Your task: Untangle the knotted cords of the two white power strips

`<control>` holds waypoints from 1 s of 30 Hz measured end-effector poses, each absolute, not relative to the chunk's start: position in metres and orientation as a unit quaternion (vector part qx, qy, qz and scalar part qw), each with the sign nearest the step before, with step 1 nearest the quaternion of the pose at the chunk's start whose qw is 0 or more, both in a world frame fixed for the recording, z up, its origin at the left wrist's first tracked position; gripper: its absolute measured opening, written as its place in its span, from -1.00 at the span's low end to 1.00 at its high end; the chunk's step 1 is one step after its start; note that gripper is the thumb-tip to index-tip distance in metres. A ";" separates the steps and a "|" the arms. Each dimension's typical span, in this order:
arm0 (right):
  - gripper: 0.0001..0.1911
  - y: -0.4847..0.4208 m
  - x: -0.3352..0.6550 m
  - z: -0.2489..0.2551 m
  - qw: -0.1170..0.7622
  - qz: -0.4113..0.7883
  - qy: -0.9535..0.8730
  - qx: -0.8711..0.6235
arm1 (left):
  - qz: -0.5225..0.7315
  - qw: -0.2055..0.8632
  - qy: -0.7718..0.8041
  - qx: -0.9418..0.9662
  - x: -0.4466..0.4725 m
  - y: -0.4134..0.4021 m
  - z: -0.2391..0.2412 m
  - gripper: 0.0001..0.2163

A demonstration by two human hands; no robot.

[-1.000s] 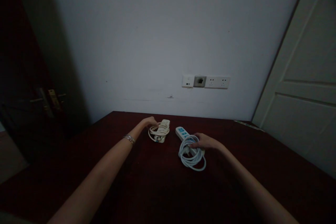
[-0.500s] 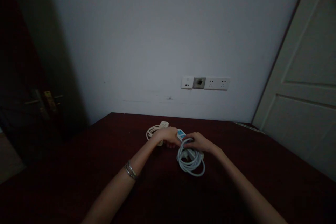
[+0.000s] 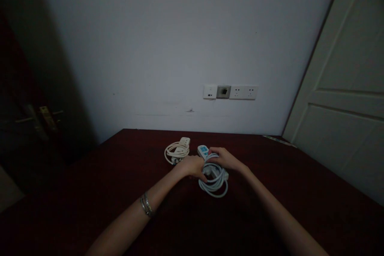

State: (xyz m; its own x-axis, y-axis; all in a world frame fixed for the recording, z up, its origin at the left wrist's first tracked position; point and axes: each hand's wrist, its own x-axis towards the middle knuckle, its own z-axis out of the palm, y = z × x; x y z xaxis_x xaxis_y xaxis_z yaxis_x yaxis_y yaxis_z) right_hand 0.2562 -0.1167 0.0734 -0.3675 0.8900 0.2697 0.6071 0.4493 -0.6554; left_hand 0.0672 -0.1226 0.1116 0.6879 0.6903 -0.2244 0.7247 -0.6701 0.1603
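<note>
A white power strip with blue sockets [image 3: 204, 151] lies on the dark red table [image 3: 90, 192], its white cable coiled [image 3: 214, 184] over its near end. My left hand [image 3: 192, 167] is curled against the coil's left side, fingers closed on the cable. My right hand [image 3: 222, 158] rests on top of the strip and coil, fingers bent over them. A cream power strip with its own coiled cord [image 3: 177, 151] lies just left of my hands, untouched.
Wall sockets [image 3: 230, 92] sit on the white wall behind the table. A white door [image 3: 345, 100] stands at the right, and a dark door with a handle [image 3: 33, 122] at the left.
My left hand has left the cream strip and moved right onto the white cable coil. My right hand shifted slightly forward on the blue-socket strip.
</note>
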 end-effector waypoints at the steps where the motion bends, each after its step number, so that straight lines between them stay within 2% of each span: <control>1: -0.70 -0.117 0.256 0.073 0.309 0.233 -0.792 -0.472 | -0.063 0.114 0.389 0.912 0.067 -0.122 0.111 -0.70; 8: -0.70 -0.110 0.263 0.069 0.333 0.247 -0.764 -0.494 | -0.013 0.109 0.400 0.910 0.065 -0.112 0.108 -0.94; 13: -0.53 -0.108 0.271 0.071 0.320 0.283 -0.761 -0.488 | 0.035 0.114 0.426 0.897 0.063 -0.104 0.107 -0.91; 20: -0.51 -0.108 0.274 0.070 0.325 0.320 -0.753 -0.473 | 0.058 0.199 0.377 0.903 0.055 -0.094 0.118 -0.87; 22: -0.48 -0.107 0.275 0.068 0.327 0.348 -0.734 -0.482 | 0.055 0.242 0.368 0.896 0.050 -0.091 0.121 -0.88; 27: -0.46 -0.107 0.280 0.065 0.323 0.403 -0.708 -0.482 | 0.090 0.444 0.336 0.826 0.036 -0.083 0.130 -0.92; 30: -0.43 -0.109 0.282 0.065 0.321 0.436 -0.692 -0.477 | 0.150 0.496 0.319 0.793 0.027 -0.078 0.136 -0.92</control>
